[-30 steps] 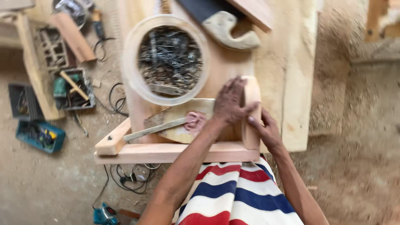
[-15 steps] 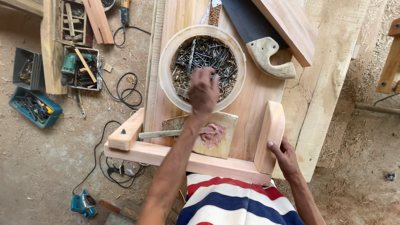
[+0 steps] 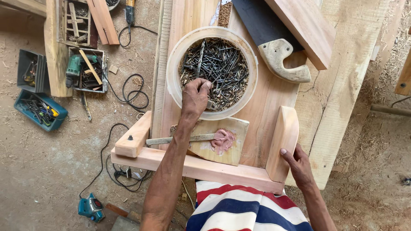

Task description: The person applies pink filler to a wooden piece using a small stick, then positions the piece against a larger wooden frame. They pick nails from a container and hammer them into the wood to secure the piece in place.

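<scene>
Nails [image 3: 222, 64] fill the round tub [image 3: 172, 72] at 12 o'clock on the bench, and my left hand [image 3: 195, 97] is dipped over its near rim, fingers bunched together like they're pinching one or two out, though I can't tell what's actually caught. My right hand [image 3: 298, 164] sits at 4 o'clock, fingers curled on the rounded upright [image 3: 283, 137] of the pale wooden frame [image 3: 192, 167]. I'd say this is the grabbing-a-fastener step; next move probably needs a clean single nail lifted clear of the tangle. Just below the tub, a board scrap [image 3: 233, 149] carries a blob of pink filler [image 3: 222, 139] and a spreader stick [image 3: 171, 140]. A handsaw [image 3: 280, 60] lies at 1 o'clock. No readable labels; at 9 o'clock, on the floor, a teal tray [image 3: 40, 110] and a dark bin [image 3: 30, 70].
</scene>
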`<state>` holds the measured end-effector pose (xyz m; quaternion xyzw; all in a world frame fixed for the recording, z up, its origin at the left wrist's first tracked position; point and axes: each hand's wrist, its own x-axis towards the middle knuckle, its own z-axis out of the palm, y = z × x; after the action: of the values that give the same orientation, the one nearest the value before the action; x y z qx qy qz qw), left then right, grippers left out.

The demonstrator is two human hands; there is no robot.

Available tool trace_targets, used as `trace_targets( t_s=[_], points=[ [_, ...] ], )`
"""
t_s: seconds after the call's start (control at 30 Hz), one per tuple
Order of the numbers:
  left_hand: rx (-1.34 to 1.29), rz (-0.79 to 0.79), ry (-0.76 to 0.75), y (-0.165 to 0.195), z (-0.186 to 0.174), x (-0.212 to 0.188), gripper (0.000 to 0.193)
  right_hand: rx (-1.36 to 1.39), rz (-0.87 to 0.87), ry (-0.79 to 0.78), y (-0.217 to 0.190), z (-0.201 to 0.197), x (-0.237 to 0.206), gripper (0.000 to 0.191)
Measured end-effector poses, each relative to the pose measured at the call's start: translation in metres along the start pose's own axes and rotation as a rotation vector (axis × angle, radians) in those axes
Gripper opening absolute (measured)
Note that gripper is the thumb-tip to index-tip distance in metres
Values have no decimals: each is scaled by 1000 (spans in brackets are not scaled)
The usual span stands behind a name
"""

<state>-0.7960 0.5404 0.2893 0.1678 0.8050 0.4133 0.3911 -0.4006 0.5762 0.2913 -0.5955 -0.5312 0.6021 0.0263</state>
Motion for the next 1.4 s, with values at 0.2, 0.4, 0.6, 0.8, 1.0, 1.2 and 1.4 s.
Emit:
trace_targets(
  t_s=[0.2, 0.4, 0.6, 0.8, 1.0, 1.2, 1.4],
  points=[
    [-86, 299, 2, -11, -4, 4, 8, 29, -10, -2, 0, 3, 1, 73],
    [-38, 46, -47, -10, -9, -5, 19, 68, -22, -10, 2, 3, 3, 74],
    [-183, 92, 11, -19, -24, 7, 8, 27, 15, 5, 2, 3, 6, 83],
    [-141, 226, 163, 6, -62, 37, 9, 25, 85, 13, -7, 8, 16, 92],
    [-133, 370, 167, 56, -61, 34, 20, -263, 118, -146, -37, -26, 42, 86],
    [-17, 372, -83, 71, 40, 18, 23, -409, -94, 71, -133, -101, 103, 57],
    [-54, 314, -322, 44, 150, -24, 11, -616, -591, 202, -257, -119, 201, 57]
  ],
)
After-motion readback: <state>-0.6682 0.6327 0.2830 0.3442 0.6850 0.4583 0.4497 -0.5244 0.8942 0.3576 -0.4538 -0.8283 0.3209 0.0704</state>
